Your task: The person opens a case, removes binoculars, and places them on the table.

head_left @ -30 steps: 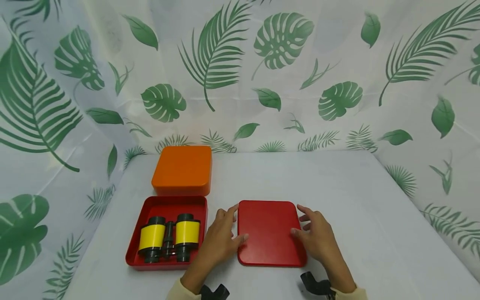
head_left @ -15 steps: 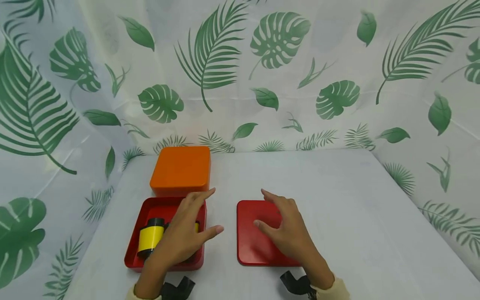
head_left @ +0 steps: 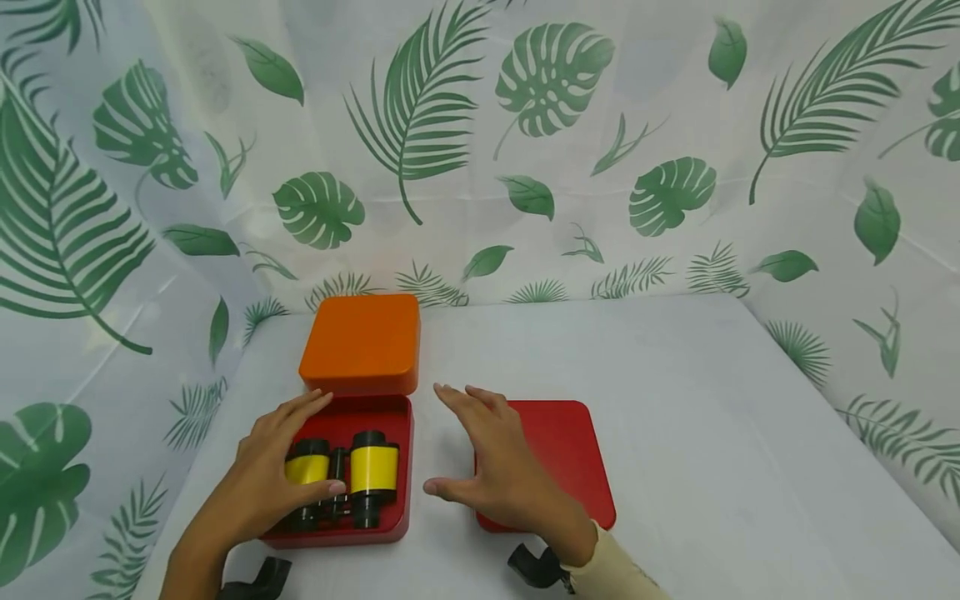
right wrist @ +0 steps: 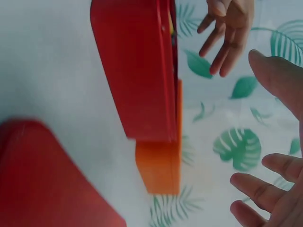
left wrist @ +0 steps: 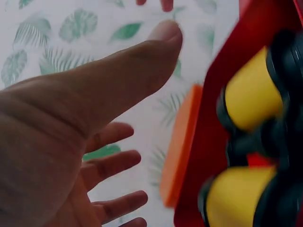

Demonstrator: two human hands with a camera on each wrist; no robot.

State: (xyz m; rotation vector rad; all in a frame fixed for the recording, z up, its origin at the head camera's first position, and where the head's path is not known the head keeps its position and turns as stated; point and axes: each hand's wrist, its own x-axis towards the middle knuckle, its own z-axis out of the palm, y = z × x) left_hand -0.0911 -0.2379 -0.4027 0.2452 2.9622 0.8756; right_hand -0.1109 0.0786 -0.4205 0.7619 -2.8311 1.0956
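Both hands had swung left off the red lid (head_left: 558, 454): the left hand (head_left: 262, 479) lay spread over the yellow-and-black binoculars (head_left: 341, 477) in the red box (head_left: 337, 533), the right hand (head_left: 498, 471) hovered spread beside it. Rigid, probably light plastic; the barrels looked the surest hold.

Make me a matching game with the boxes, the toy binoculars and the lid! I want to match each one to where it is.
Things:
1. orange box
2. binoculars
3. red lid
4. left hand

Places:
a. inside the red box
b. flat on the table, partly under the right hand
c. at the back, right behind the red box
d. over the red box's left side

Pairs: 1-c, 2-a, 3-b, 4-d
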